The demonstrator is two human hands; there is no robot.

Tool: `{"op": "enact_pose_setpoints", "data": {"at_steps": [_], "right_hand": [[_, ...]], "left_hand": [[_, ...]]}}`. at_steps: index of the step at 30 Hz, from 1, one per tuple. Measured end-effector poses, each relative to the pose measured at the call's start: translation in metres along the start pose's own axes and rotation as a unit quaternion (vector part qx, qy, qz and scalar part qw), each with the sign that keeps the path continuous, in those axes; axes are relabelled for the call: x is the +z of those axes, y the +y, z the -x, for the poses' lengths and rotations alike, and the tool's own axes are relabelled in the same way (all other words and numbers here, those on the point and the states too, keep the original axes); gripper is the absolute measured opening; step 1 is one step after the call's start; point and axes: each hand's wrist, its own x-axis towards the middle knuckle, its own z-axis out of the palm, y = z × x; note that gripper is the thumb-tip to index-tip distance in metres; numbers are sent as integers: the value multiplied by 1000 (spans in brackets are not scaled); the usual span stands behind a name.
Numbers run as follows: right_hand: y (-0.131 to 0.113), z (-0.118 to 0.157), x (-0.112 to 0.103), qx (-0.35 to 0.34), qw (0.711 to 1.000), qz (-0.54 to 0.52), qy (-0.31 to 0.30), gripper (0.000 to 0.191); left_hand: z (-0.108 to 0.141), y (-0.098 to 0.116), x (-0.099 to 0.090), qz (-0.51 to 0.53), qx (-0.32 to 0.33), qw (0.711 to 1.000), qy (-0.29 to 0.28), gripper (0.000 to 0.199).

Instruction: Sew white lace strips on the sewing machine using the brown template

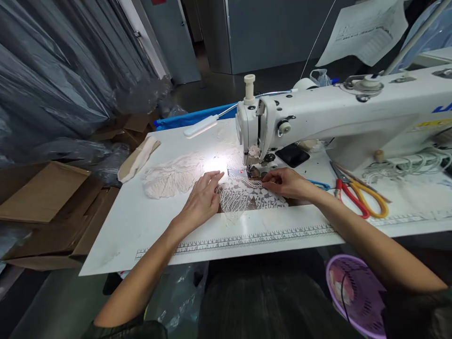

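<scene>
A piece of white lace (236, 197) lies on the sewing table, its upper edge at the presser foot (249, 172) of a white sewing machine (300, 115). My left hand (202, 198) rests by the lace's left edge with fingers stretched forward and the thumb touching or close to the cloth. On the other side, my right hand (286, 182) pinches the lace edge just right of the foot, thumb and fingertips together. A gathered pile of pale lace (173, 175) lies left of my left hand.
Red-handled scissors (355, 200) and yellow-handled scissors (372, 197) lie right of my right forearm. A black pad (292, 154) sits under the machine arm. A lamp (201, 126) lights the tabletop. Cardboard boxes (38, 193) stand left; a purple basket (353, 282) is below right.
</scene>
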Motion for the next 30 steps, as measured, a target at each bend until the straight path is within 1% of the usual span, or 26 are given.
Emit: {"op": "enact_pose_setpoints", "data": {"at_steps": [2,4,5,6,8,10,12,14,16,18,19,20,21,22,23,24,25,26,27,29,30], "right_hand": [[-5,-4,0,-9,998,64,22,19],[-8,-4,0,-19,995,93,20,21],[-8,-4,-1,-27,994,102,16,23],[-7,-3,-3,-34,993,110,12,26],[-3,-1,-8,-42,991,124,1,30],[4,-1,-15,-29,991,130,4,28],[9,-2,-20,-5,994,111,22,26],[11,-4,-20,9,998,58,37,27],[8,-5,-15,13,999,-40,33,29],[0,-6,-5,23,986,-162,8,30],[-6,-5,2,31,975,-222,-9,30],[-12,-5,9,40,960,-275,-28,30],[-19,-5,17,46,945,-322,-45,30],[-26,-5,24,49,929,-360,-64,30],[-32,-5,29,45,916,-390,-82,31],[-36,-5,33,35,909,-402,-102,32],[-39,-5,35,19,912,-393,-115,34],[-39,-5,36,-1,924,-365,-118,35],[-38,-5,35,-21,943,-314,-109,35],[-31,-4,29,-58,982,-170,-59,31],[-27,-4,26,-74,993,-92,-29,28]], "left_hand": [[-10,-4,5,-38,79,996,-8,46],[-20,-7,10,-30,156,987,-39,39],[-23,-9,13,-26,183,981,-57,36],[-26,-10,15,-30,198,977,-73,33],[-27,-10,18,-66,193,975,-91,34],[-24,-8,20,-107,162,977,-91,41],[-20,-5,21,-118,142,980,-75,45],[-17,-1,22,-110,135,984,-49,42],[-15,2,23,-85,121,989,-17,40],[-14,6,21,-12,79,997,8,41],[-13,8,20,49,47,998,9,43],[-13,10,19,123,12,992,0,47],[-13,12,17,202,-25,979,-19,54],[-13,13,16,276,-61,958,-42,61],[-13,14,15,334,-95,936,-64,67],[-13,15,14,372,-126,916,-80,73],[-13,16,14,388,-155,904,-86,78],[-13,16,13,386,-182,900,-87,80],[-13,17,13,373,-204,902,-82,79],[-12,17,13,337,-230,910,-71,69],[-12,18,14,323,-233,915,-69,64]]}}
